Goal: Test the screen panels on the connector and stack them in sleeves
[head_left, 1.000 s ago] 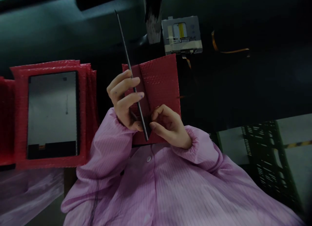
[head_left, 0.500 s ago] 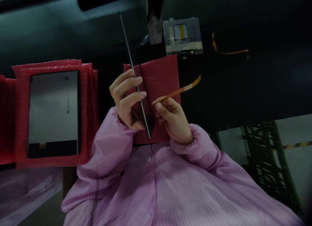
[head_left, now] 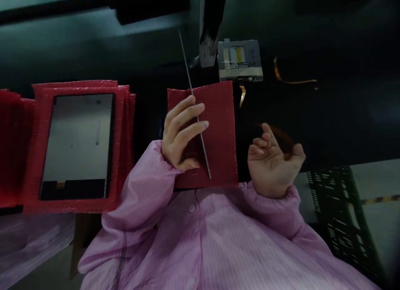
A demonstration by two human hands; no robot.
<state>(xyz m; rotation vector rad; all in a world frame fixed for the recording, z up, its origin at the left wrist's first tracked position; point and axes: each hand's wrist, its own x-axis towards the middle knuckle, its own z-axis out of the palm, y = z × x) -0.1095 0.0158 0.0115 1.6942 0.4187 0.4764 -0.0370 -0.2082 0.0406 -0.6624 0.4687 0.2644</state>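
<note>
Ribbon (head_left: pixel 283 136), orange, now shifted right, beside upturned right hand (head_left: pixel 271 167); fingers spread, grip cannot be told. Thin panel (head_left: pixel 189 77) still held on edge by left hand (head_left: pixel 181 131) over red wrap (head_left: pixel 220 140); panel apparently cleared of ribbon.

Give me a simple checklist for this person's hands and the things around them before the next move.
1. Left hand has a grip on the thin panel: ok.
2. Panel's flat face visible for checking: not ok; it is edge-on to the camera.
3. Right hand clear of the panel: ok, beyond the red sheet's right edge.
4. Orange strip held by the right hand: cannot tell; blurred.
5. Other screen lying on the red wrappers: ok.
</note>
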